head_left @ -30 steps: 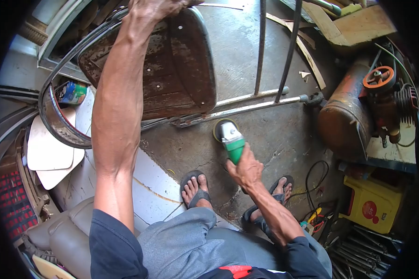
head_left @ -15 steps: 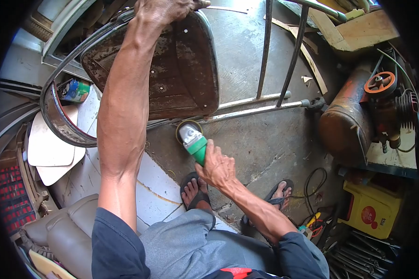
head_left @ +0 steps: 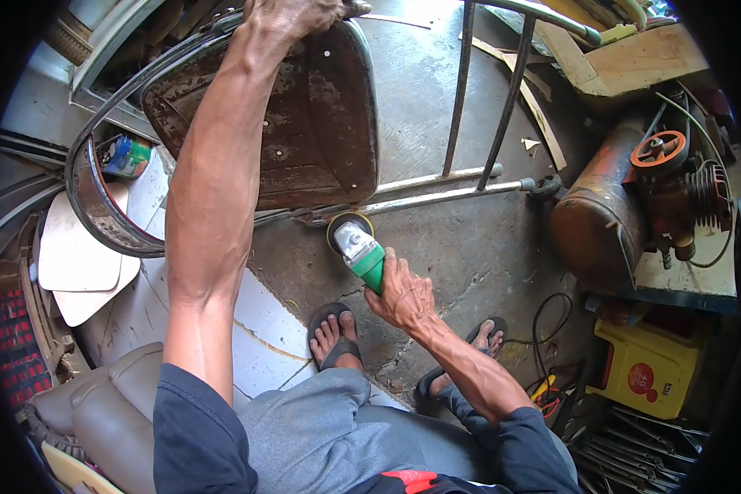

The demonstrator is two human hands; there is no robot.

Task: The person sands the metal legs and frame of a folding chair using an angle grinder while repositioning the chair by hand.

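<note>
A rusty metal chair lies tipped over, its brown seat underside with white-showing holes facing me and its tubular legs stretching right. My left hand is closed on the upper edge of the seat, its fingers partly cut off by the frame. Below the seat, my right hand grips a green angle grinder by its body. The grinder's round disc is beside the lower chrome tube; whether it touches the metal I cannot tell.
An air compressor stands at the right, above a yellow container. White boards and a can are at the left, with a grey cushion nearer me. A black cable lies near my right foot.
The grinder in my right hand has moved rightward along the chair's lower tube. My left hand keeps its hold on the chair; the view has shifted slightly.
</note>
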